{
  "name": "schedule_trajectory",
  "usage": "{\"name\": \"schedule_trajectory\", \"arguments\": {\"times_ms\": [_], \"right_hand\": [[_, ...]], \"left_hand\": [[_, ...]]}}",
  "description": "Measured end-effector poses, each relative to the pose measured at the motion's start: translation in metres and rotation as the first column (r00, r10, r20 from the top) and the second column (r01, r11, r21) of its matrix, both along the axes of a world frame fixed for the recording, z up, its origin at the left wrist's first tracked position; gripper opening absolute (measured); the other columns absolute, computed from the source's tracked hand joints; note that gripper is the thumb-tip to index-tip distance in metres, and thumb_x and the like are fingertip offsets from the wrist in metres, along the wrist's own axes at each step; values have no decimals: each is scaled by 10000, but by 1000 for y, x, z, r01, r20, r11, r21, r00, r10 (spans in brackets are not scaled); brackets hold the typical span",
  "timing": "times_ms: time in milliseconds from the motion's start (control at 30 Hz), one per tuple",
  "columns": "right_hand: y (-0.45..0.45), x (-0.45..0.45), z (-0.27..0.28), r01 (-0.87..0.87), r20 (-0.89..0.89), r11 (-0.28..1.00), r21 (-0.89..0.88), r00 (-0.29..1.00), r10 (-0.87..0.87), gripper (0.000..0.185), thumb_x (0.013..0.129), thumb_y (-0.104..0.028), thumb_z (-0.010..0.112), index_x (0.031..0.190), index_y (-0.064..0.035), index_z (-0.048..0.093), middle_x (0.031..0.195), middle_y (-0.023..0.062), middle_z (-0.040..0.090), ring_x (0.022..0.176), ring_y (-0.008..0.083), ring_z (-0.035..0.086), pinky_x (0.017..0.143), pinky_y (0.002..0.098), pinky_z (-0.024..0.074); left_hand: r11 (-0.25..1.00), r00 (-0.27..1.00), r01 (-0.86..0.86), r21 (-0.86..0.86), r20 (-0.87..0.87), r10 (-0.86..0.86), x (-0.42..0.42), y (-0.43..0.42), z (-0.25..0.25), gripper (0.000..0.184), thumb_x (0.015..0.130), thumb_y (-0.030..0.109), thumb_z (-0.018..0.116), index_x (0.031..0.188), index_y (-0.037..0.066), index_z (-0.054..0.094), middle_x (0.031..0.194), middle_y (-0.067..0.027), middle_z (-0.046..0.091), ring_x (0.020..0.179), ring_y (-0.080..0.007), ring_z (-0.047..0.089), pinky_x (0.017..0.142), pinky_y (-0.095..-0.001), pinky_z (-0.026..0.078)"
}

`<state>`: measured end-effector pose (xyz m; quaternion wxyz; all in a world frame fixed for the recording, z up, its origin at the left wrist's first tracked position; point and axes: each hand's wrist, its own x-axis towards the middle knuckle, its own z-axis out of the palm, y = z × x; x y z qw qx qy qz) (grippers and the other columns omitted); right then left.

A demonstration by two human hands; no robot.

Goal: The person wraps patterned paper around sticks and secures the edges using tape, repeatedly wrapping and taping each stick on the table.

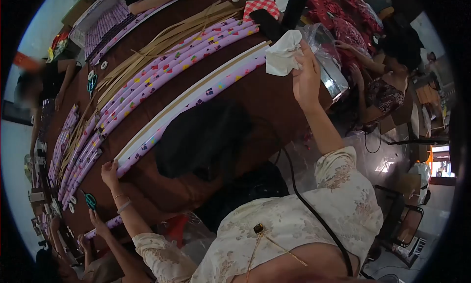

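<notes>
A long roll of purple patterned wrapping paper (pixel 208 92) lies slantwise across the brown table, with a white strip and a tan strip along its far edge. At its near left end, my left hand (pixel 110 173) has its fingers closed on the paper edge. My right hand (pixel 308 71) is raised by the roll's other end, its fingers closed on a crumpled white cloth or tissue (pixel 283 53). The cloth hangs over the roll's right tip; whether it touches the paper I cannot tell.
Several finished-looking purple rolls (pixel 181 60) and tan strips (pixel 147 52) lie beyond on the table (pixel 142 104). Scissors (pixel 90 200) are near a co-worker's hand (pixel 99 225). A large dark shape (pixel 203 138) hides part of the near table. Another co-worker (pixel 385 94) sits at right by red packages.
</notes>
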<state>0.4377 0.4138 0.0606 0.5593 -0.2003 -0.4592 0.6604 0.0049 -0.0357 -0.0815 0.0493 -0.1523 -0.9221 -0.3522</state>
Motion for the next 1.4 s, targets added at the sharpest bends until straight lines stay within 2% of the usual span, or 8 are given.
{"name": "schedule_trajectory", "arguments": {"times_ms": [200, 267, 400, 667, 900, 1200, 1333, 1400], "right_hand": [[92, 16, -14, 184, 248, 966, 181, 942, -226, 367, 819, -174, 590, 1108, 42, 519, 992, 78, 577, 916, 138, 536, 801, 252, 414], [152, 19, -27, 374, 357, 825, 422, 768, -531, 350, 819, -230, 596, 1056, 24, 560, 926, 98, 582, 876, 169, 539, 773, 289, 422], [247, 13, -77, 185, 308, 372, 910, 301, -903, 292, 766, -212, 628, 972, -7, 599, 874, 128, 572, 815, 250, 553, 739, 333, 428], [278, -23, -127, -21, 549, 560, 828, 232, -803, 249, 742, -56, 548, 977, -119, 604, 968, 106, 543, 836, 321, 567, 701, 410, 457], [291, -39, -142, 27, 809, 858, 513, 318, -494, 395, 827, -396, 498, 1056, -86, 585, 1022, 165, 605, 952, 326, 571, 819, 382, 439], [312, -45, -130, -313, 855, 880, 357, -271, -443, 763, 793, -638, 399, 1172, 16, 504, 1165, 255, 498, 1077, 414, 476, 903, 459, 393], [351, -40, -158, -191, 988, 979, 75, 148, -47, 766, 784, -620, 465, 1112, 70, 518, 1049, 198, 565, 953, 304, 554, 785, 398, 427], [349, -37, -147, -263, 995, 961, 80, 77, -62, 795, 765, -631, 483, 1114, 83, 505, 1026, 211, 585, 932, 325, 574, 783, 408, 435]], "left_hand": [[986, 998, -67, -154, 8, 69, -4, -2, 2, 421, 682, 311, 739, 903, -22, 606, 769, -98, 637, 706, -170, 600, 668, -294, 469], [990, 998, -59, -126, 14, 62, -4, -4, 0, 416, 681, 308, 740, 901, -19, 606, 762, -94, 636, 703, -168, 599, 665, -290, 469], [995, 998, -53, -82, 34, 56, -3, -3, 3, 389, 677, 286, 748, 885, -11, 606, 760, -85, 634, 688, -159, 595, 654, -276, 471], [998, 999, -42, -36, 29, 43, 0, -3, 1, 343, 688, 246, 747, 865, -6, 598, 746, -75, 626, 673, -138, 586, 648, -263, 471], [999, 998, 13, 30, 68, -15, -12, -15, -10, 368, 698, 278, 740, 868, -14, 593, 781, -71, 626, 696, -139, 590, 658, -266, 472], [996, 999, -35, -78, 25, 37, -6, -7, -4, 382, 706, 273, 738, 903, -24, 603, 762, -73, 632, 700, -142, 591, 698, -263, 469], [990, 999, -46, -130, 18, 49, -5, -7, -2, 388, 694, 292, 733, 893, -18, 612, 800, -95, 653, 744, -171, 620, 861, -282, 434], [986, 997, -65, -151, -47, 59, -1, -3, -2, 388, 685, 307, 732, 897, 1, 621, 800, -92, 653, 749, -187, 622, 835, -291, 447]]}}
